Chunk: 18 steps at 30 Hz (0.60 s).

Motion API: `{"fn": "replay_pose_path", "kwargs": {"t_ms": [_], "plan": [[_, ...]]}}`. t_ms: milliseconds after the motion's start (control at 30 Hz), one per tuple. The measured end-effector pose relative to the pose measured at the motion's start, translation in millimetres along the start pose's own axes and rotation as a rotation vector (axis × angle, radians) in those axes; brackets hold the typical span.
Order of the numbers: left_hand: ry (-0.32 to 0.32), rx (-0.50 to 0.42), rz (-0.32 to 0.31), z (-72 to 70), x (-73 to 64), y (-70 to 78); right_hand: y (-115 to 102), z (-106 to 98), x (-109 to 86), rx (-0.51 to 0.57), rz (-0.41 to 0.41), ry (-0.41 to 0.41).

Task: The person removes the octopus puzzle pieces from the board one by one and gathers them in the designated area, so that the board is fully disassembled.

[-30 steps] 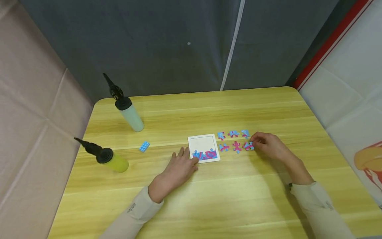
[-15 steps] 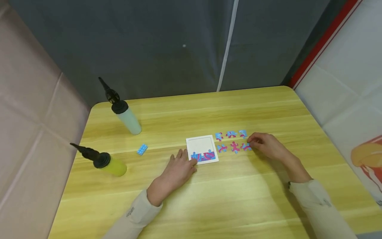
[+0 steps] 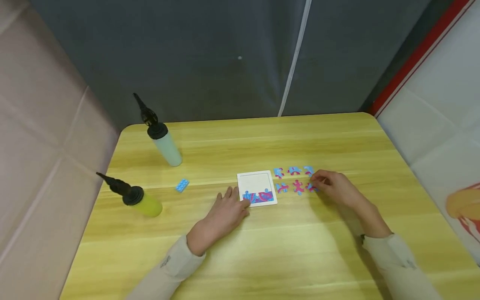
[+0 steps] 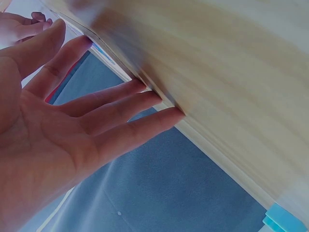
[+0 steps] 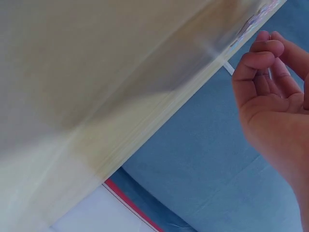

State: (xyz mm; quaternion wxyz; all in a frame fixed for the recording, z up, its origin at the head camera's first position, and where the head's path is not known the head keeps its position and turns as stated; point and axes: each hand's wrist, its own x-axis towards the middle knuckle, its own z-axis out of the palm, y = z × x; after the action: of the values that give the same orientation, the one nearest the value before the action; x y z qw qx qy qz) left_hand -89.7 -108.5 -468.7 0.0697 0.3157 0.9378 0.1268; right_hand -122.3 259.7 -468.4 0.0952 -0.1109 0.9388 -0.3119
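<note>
the left hand (image 3: 225, 210) is released, fingers extended, index fingertip on the near left corner of the frame (image 3: 256, 181). the frame lies flat on the worktop (image 3: 285, 250); a strip of joined pieces (image 3: 262, 196) occupies its near edge. six loose pieces (image 3: 298, 187) lie in two rows just right of the frame. the right hand (image 3: 335, 188) has curled fingers, tips at the near row's rightmost piece (image 3: 309, 187); whether they grasp it cannot be told. a blue block (image 3: 182, 185) lies left of the frame, near two bottles (image 3: 168, 151).
</note>
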Motion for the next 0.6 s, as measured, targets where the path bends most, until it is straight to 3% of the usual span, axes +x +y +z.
{"fn": "replay_pose_path", "kwargs": {"t_ms": [300,600], "plan": [[-0.065,0.005,-0.004,-1.6,-3.1,0.4,-7,9,-0.1,0.076,-0.027,0.005],[-0.037,0.019,0.001,-1.5,-0.8,0.8,-20,12,13.0,0.073,-0.039,-0.004]]}}
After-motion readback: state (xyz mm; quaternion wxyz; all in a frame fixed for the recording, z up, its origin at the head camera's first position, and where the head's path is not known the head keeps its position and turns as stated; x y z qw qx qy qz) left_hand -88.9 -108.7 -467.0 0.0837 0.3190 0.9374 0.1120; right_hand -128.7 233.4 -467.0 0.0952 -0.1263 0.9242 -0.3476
